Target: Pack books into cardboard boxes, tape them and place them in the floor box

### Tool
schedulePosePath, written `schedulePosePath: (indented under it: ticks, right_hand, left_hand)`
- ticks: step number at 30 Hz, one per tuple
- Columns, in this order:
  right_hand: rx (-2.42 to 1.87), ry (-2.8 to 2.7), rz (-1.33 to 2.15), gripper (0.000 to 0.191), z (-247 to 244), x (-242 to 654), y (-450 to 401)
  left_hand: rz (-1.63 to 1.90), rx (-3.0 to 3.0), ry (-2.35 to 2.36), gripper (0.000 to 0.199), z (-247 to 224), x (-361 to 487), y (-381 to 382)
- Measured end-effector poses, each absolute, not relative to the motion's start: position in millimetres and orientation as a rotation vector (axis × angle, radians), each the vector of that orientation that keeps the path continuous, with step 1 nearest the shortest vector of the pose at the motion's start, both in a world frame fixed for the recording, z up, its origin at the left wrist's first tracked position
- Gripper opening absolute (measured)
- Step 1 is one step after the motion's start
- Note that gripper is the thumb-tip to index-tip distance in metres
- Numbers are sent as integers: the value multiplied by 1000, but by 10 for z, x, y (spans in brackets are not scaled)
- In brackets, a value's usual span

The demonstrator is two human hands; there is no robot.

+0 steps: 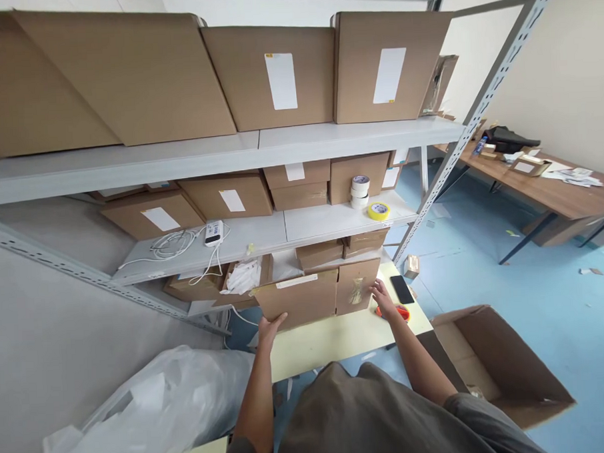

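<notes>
A folded-flat cardboard box (305, 298) stands on edge above the pale yellow table (312, 349), tilted so its broad face is toward me. My left hand (270, 327) grips its lower left corner, thumb lying across the front. At the right edge my right hand (381, 296) has its fingers curled against the cardboard. A strip of white label runs along the top, and a patch of shiny tape marks the right panel. Just beside my right wrist lies an orange tool (402, 313), partly hidden by the arm. A black phone (401, 289) rests behind it.
Grey shelves (219, 155) with cardboard boxes rise in front. The middle shelf holds a power strip (213, 234), white tape rolls (359, 190) and a yellow tape roll (378, 212). An open carton (518, 357) stands at right, a large plastic bag (179, 392) at left.
</notes>
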State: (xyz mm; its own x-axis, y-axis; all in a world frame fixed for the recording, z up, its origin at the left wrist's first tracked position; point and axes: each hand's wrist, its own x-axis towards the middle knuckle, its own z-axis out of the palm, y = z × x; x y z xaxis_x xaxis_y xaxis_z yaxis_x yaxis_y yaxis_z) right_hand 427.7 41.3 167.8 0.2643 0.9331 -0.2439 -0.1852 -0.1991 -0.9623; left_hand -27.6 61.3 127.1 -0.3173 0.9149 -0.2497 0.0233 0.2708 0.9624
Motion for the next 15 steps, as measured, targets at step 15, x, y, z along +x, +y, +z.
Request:
schedulePosePath:
  ticks: [15]
  right_hand:
    - [-1421,-846,1267,62,1538,4205,571]
  left_hand:
    - [1170,879,1525,58,1112,-385,367]
